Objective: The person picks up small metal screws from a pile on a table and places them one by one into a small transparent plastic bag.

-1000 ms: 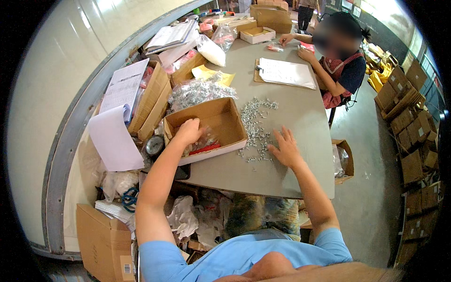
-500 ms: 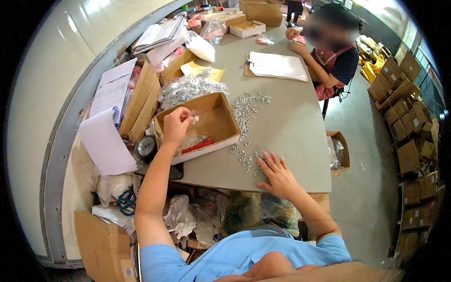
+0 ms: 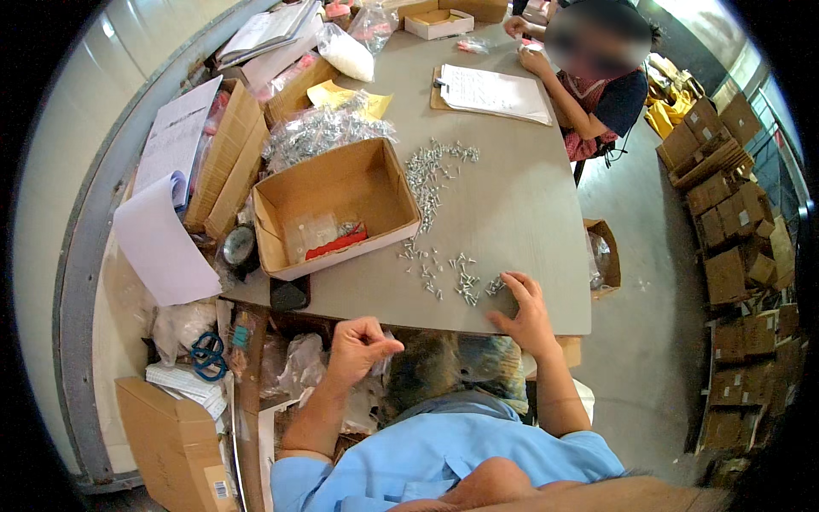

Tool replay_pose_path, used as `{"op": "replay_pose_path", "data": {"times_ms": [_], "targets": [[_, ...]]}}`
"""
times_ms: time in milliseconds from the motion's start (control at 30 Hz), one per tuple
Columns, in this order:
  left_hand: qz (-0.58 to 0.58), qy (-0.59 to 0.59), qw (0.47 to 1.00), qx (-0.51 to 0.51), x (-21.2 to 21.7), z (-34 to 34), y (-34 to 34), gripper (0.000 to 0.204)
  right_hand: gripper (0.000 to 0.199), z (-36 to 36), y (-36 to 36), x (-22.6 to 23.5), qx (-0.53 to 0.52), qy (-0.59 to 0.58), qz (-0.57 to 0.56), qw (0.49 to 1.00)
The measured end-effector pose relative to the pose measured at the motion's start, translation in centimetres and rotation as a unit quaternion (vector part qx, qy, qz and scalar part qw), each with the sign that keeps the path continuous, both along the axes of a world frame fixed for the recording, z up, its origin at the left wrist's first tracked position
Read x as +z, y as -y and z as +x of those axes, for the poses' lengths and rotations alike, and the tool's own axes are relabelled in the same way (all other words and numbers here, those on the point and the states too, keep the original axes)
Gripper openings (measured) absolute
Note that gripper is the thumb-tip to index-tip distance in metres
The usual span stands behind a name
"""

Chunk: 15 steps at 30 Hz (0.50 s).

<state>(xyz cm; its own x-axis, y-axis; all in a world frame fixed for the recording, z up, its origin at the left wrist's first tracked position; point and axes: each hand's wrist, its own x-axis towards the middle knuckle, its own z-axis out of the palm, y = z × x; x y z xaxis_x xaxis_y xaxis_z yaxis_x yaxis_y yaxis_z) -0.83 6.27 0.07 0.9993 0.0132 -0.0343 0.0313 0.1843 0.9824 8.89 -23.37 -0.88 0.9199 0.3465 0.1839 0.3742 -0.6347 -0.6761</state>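
Observation:
My left hand (image 3: 362, 350) is in front of the table's near edge, its thumb and fingers pinched together. Whatever is in the pinch is too small and faint to name. On the tabletop near the front, my right hand (image 3: 527, 314) has thumb and fingers apart, fingertips beside a little cluster of screws (image 3: 495, 286). Left of that cluster lies another small group of screws (image 3: 466, 282). A longer strip of loose silver screws (image 3: 425, 183) runs back along the cardboard box (image 3: 337, 258). Inside the box are clear small bags (image 3: 311, 232) and a red item (image 3: 336, 243).
Bagged screws (image 3: 328, 136) are heaped behind the box. A clipboard with papers (image 3: 495, 92) lies farther back. Across the corner, a co-worker's hands (image 3: 531, 56) handle something small. Scissors (image 3: 208, 356), a dark phone-like slab (image 3: 290, 292) and papers (image 3: 166, 239) are at left.
My left hand has come out of the box, back toward my body. My right hand has drawn some screws apart from the strip, its fingers now more curled. The view has shifted slightly.

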Motion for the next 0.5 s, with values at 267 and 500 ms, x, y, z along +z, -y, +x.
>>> {"op": "replay_pose_path", "data": {"times_ms": [267,500], "targets": [[-0.027,-0.127,0.985,-0.111,-6.2,-3.2,3.9,0.014,0.049,1.9,0.3,0.3,0.043,0.02,-0.003,0.999],[0.126,-0.166,0.946,-0.25,-14.3,-2.5,6.6,0.02,0.031,2.9,-0.4,0.7,0.056,0.026,-0.014,0.998]]}}
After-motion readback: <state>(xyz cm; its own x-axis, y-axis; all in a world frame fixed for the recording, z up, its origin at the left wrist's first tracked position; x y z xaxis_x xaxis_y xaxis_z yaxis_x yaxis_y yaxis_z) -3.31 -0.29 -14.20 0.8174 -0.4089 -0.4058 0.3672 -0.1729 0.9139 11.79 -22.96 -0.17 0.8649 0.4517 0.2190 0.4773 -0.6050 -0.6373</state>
